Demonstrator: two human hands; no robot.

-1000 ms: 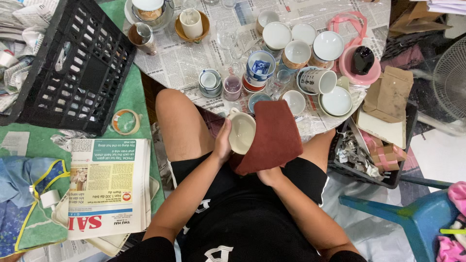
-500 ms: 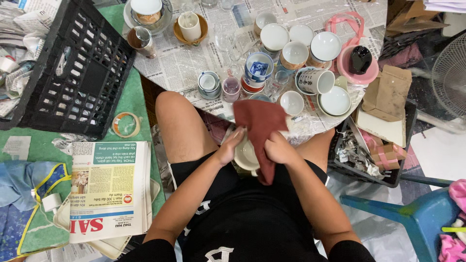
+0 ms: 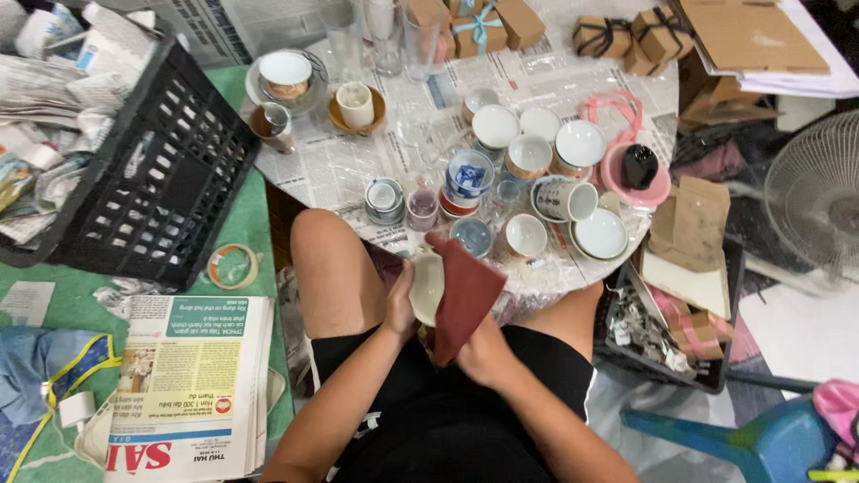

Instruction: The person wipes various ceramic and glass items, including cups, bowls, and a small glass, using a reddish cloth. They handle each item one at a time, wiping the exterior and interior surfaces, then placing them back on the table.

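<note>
Your left hand point(image 3: 400, 304) is clamped on the rim of a cream bowl point(image 3: 427, 286), tilted on edge over your lap, just off the near edge of the round table point(image 3: 340, 170). Your right hand point(image 3: 483, 351) grips the lower end of a dark red cloth point(image 3: 463, 295), which lies pressed against the bowl's open face (the two hands sit close together, either side of it).

On the newspaper-covered table, along its near edge, stand a small stack of blue-rimmed cups point(image 3: 385, 199), a pinkish glass point(image 3: 421, 208) and a blue-patterned cup point(image 3: 470, 174). Toward the right edge sits a pink dish point(image 3: 637, 183) holding a black object. White bowls point(image 3: 495, 125) cluster at the middle, and a white cup on a brown saucer point(image 3: 355, 105) stands nearer the left edge.

On the floor to your left are a black crate point(image 3: 152, 170), a tape roll point(image 3: 233, 266) and a folded newspaper point(image 3: 192, 385).
</note>
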